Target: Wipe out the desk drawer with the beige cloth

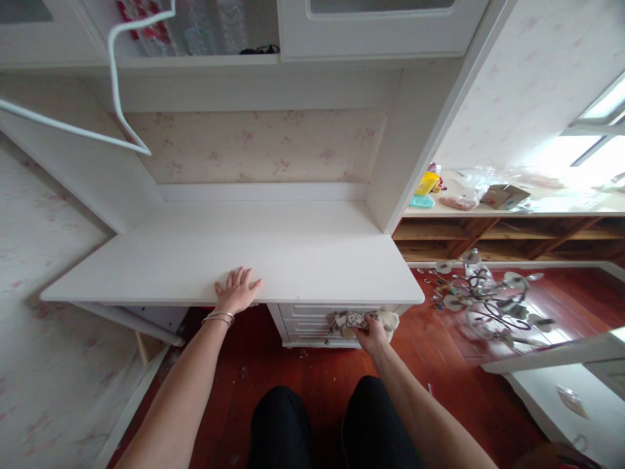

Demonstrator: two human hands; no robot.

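Note:
My left hand (237, 291) lies flat on the front edge of the white desk (273, 241), fingers spread, with a bracelet at the wrist. In my right hand (374, 334) is a patterned, light-coloured cloth (354, 320), bunched up, with its folds hanging out on both sides of the fingers. The cloth is just below the desktop's edge, in front of the white drawers (303, 324). It covers part of the drawer fronts, and whether it touches them I cannot tell.
Overhead, a white cable (116, 85) hangs before the cabinet (375, 29). A chandelier (498, 303) lies on the red floor at right, near a low wooden shelf (439, 229) bearing a cardboard box (504, 196) and plastic bags. White furniture (551, 397) stands at lower right.

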